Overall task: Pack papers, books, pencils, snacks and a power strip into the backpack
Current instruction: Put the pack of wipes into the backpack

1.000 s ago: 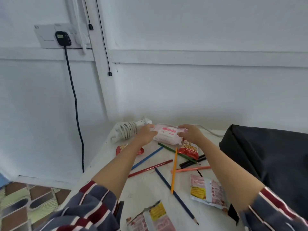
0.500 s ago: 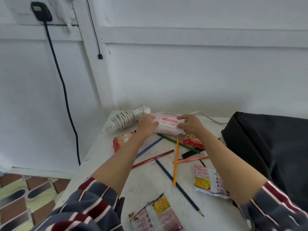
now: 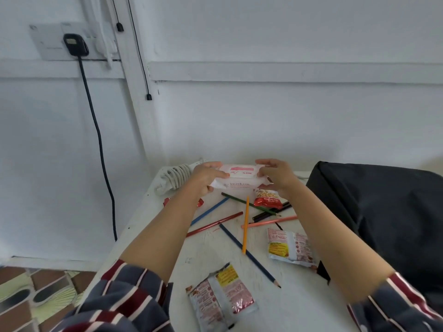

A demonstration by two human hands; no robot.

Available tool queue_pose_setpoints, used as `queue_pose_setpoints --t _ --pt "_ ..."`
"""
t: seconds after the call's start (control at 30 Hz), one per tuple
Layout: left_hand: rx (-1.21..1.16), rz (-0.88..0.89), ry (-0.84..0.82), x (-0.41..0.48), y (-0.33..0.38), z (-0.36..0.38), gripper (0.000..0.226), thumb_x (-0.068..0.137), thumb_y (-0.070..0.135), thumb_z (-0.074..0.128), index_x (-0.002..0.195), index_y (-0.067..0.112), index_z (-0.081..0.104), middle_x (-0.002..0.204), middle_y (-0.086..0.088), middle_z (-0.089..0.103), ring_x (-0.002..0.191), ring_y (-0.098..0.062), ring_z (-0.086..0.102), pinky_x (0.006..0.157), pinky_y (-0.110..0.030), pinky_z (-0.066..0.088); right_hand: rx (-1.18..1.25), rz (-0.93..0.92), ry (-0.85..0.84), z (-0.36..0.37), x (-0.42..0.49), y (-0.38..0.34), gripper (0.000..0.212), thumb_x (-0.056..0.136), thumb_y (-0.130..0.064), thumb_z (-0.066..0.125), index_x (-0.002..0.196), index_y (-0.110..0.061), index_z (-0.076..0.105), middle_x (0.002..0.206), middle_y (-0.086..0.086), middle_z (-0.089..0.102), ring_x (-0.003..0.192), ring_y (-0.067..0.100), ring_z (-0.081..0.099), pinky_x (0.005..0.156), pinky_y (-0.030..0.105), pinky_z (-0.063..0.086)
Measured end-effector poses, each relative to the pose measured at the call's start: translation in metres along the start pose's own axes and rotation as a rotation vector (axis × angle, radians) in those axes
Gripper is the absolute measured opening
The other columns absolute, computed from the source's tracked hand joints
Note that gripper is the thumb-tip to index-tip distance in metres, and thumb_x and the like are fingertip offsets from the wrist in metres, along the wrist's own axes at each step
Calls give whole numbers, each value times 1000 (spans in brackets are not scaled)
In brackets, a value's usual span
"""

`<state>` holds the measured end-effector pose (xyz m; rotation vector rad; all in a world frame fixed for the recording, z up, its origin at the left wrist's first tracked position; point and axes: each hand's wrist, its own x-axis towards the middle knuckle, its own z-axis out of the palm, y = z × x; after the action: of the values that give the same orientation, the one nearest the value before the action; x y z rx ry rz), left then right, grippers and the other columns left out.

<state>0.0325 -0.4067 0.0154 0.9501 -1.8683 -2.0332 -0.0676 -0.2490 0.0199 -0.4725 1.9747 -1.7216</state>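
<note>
Pink-and-white wipes pack (image 3: pixel 239 174), soft film, labelled Sakura Bubble: at the far end of the tabletop (image 3: pixel 294 305), apparently lifted clear, one end in each hand, probably so the limp pack stays level. Left hand (image 3: pixel 203 179), right hand (image 3: pixel 278 176): fingers (image 3: pixel 265 162) curled over the pack's ends, thumbs on its near face. Black backpack (image 3: pixel 383 212): right side, opening not visible. Coloured pencils (image 3: pixel 245 226): scattered mid-tabletop. Snack packets (image 3: pixel 220 295): near and right. White power strip (image 3: pixel 176 178): cord coiled, far left, just beside the left hand. None packed yet.
</note>
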Motion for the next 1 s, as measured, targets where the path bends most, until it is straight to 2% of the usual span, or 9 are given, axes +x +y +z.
queue_pose_setpoints --t 0.07,0.17,0.23,0.37,0.5,0.67,0.8,0.9,1.0 --pt "-19 9 -22 -12 6 2 54 75 -4 71 120 23 60 109 -4 61 79 -14 57 61 -23 43 24 -7 -8 -3 -11 -4 43 82 12 50 118 -10 59 111 10 49 88 24 56 72 35 56" --pt "-31 43 -57 -31 10 10 54 74 -6 71 115 28 61 121 -3 51 100 -23 54 79 -37 50 77 -22 -10 -9 -29 -9 49 78 16 48 116 -13 59 117 12 47 81 20 55 71 34 53" --pt "-88 70 -71 -45 11 17 53 74 -9 70 112 27 61 127 -6 48 107 -25 54 78 -38 54 162 -18 -20 -18 -42 -11 54 78 19 45 120 -13 57 116 12 47 86 23 55 76 37 52" --pt "-141 132 -96 -81 8 45 58 76 -12 66 124 21 58 119 -4 54 88 -16 58 74 -33 53 329 -32 -65 -43 -69 -7 61 75 21 40 118 -20 55 124 12 47 117 31 49 91 37 46" --pt "-180 170 -102 -119 -6 78 59 76 -11 66 127 18 57 118 -4 59 91 -18 61 79 -35 54 318 -48 -94 -81 -110 -3 53 73 11 46 102 -31 60 134 6 47 121 30 48 104 44 41" --pt "-186 217 -142 -175 -29 128 57 77 -10 66 127 15 57 115 -2 61 99 -18 61 78 -30 55 266 -59 -194 -135 -174 6 58 79 9 56 123 -28 46 127 2 47 114 28 52 73 40 56" --pt "-164 238 -191 -212 -44 173 55 78 -9 65 126 16 57 111 -4 62 91 -17 63 72 -30 56 273 -81 -165 -180 -217 19 62 80 11 59 130 -22 44 116 -1 53 111 24 54 77 34 58" --pt "-118 269 -229 -224 -55 204 49 78 -2 68 120 23 58 124 -5 56 104 -19 60 70 -28 55 286 -66 -123 -213 -241 29 55 80 10 59 121 -26 50 122 2 53 110 25 55 65 29 58" --pt "-72 308 -191 -233 -64 234 64 84 15 68 139 24 37 128 -6 51 112 -20 56 78 -32 55 342 -32 -52 -243 -257 38 57 80 11 57 126 -21 49 114 1 56 99 21 59 57 26 57"
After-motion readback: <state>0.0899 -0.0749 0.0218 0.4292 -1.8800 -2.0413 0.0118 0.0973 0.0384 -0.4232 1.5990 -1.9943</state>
